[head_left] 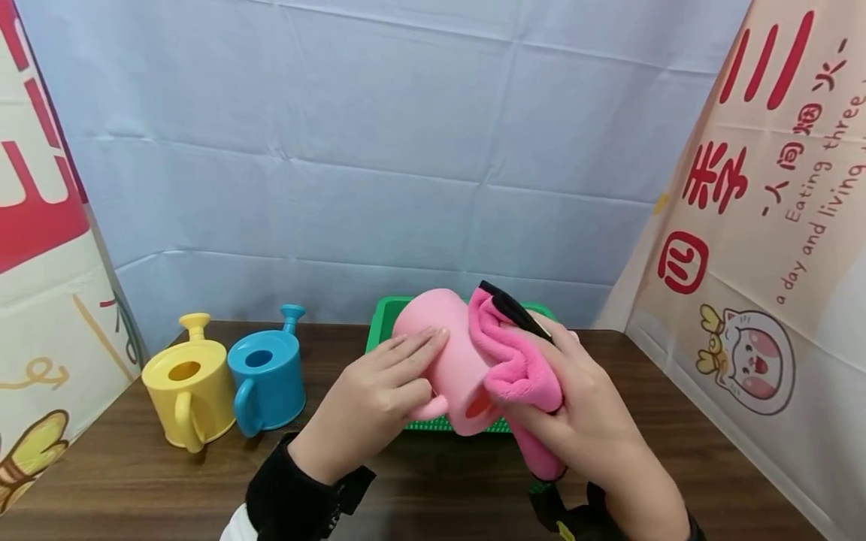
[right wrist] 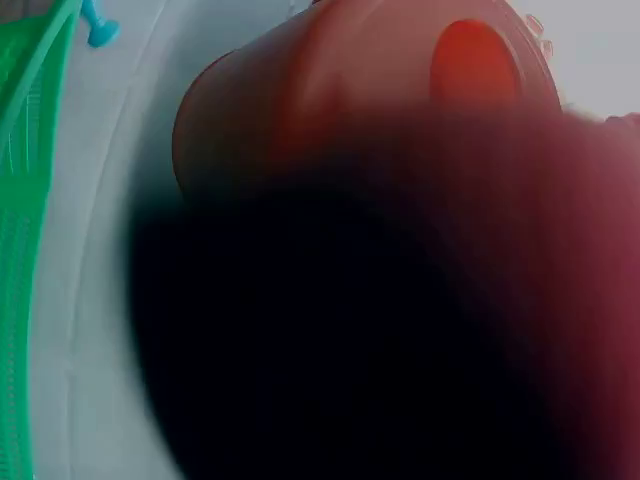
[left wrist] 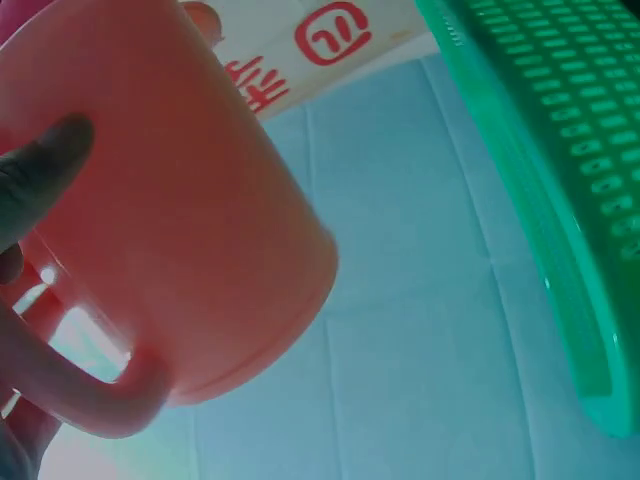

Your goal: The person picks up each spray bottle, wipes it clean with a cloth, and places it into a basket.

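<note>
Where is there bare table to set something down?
The table is bare right of the right hand, towards the printed hanging; in front of the yellow can and blue can; and between blue can and basket. The middle is crowded: the left hand, right hand, pink can and towel block it.

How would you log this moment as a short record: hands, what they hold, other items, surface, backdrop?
Left hand: holds pink watering can
Can pose: tilted, raised off the table
Right hand: holds pink cloth, black-edged, at the can
Standing at left: yellow watering can, blue watering can
Behind pink can: green basket
Surface: brown wood-grain table
Backdrop: light blue sheet
</note>
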Demonstrator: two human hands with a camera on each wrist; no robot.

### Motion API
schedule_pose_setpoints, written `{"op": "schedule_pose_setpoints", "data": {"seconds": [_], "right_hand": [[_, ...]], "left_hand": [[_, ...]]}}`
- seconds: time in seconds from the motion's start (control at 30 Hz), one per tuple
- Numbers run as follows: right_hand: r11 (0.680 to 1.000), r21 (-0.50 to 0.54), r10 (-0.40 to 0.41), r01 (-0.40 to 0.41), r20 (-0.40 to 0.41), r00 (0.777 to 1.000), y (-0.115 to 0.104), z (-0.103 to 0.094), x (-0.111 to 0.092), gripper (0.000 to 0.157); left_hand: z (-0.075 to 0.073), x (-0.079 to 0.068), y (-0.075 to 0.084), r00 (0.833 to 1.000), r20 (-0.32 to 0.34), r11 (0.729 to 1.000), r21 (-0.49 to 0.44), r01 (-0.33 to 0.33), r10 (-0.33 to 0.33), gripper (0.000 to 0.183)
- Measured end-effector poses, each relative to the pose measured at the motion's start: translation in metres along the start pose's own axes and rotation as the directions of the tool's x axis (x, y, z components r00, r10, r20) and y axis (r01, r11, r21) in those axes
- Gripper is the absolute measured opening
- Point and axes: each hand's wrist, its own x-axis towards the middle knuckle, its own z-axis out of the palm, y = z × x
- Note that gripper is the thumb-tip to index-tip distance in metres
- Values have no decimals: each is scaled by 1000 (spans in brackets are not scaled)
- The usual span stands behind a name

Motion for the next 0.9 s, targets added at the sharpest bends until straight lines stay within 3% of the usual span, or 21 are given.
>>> {"op": "schedule_pose_setpoints", "data": {"seconds": [0.07,0.17,0.37,0.5,0.57,0.63,0.73,0.8,0.9], "right_hand": [[999,-5,42,-42,17,999,-3,-1,-1,61],[984,35,170,-172,64,983,2,-5,-3,56],[901,59,412,-430,195,890,22,-9,-8,34],[864,70,467,-498,256,846,34,-6,-7,29],[853,91,475,-515,276,836,41,-4,-6,27],[862,106,451,-495,282,847,47,-1,-5,25],[912,126,346,-390,274,897,52,1,-4,28],[943,144,254,-300,269,929,52,2,-3,37],[956,206,156,-210,254,955,43,0,0,50]], "left_hand": [[1,3,4,999,0,999,17,-32,32,28],[2,6,10,997,-4,997,36,-73,73,30],[10,5,20,994,58,995,25,-96,94,27],[23,-1,24,987,108,993,12,-122,120,26],[26,-1,27,981,130,990,4,-143,141,27],[29,0,30,976,143,986,1,-168,166,30],[29,2,32,969,167,983,-1,-186,184,32],[29,0,30,968,185,985,0,-171,169,31],[25,-1,21,972,199,991,27,-132,124,26]]}}
